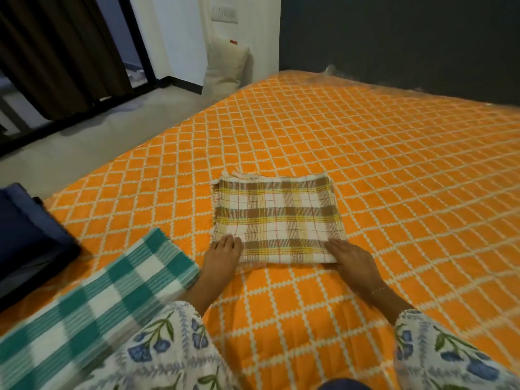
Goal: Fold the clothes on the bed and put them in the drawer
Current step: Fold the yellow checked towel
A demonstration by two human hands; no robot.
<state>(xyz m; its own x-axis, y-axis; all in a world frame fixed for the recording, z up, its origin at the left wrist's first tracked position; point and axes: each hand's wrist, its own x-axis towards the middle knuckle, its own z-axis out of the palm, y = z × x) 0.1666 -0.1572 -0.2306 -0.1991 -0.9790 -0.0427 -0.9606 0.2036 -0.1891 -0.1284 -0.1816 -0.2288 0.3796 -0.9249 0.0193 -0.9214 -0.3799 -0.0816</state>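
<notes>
Looking down over our own arms, we see a folded plaid cloth (pixel 274 219) in brown, yellow and white lying flat on the bed (pixel 380 170), which is covered by an orange spread crossed with a white diamond grid. The cloth sits as a neat, roughly square stack near the middle of the view, its frayed edge and a small label showing at the far side. Our left hand (pixel 222 253) rests at the near left corner of the cloth, fingers straight and laid flat on the fabric — nothing is pinched that we can see. Our right hand (pixel 353 261) lies at the near right corner, fingers stretched forward over the edge and the palm down on the spread; whether the thumb is tucked under the fold we cannot tell. Both sleeves are white with a blue flower print, and a thin bracelet (pixel 380 289) circles the right wrist. Just left of the left forearm a second cloth (pixel 92 302), checked in teal and white, runs slantwise along the near edge of the bed, blurred toward the bottom corner. Beyond it, at the left edge, lies a dark blue object (pixel 25 235) whose kind we cannot make out. Further off, a pale cushion (pixel 225 66) leans upright against the white wall beside the bed, and a brown curtain (pixel 59 49) hangs at the upper left.
</notes>
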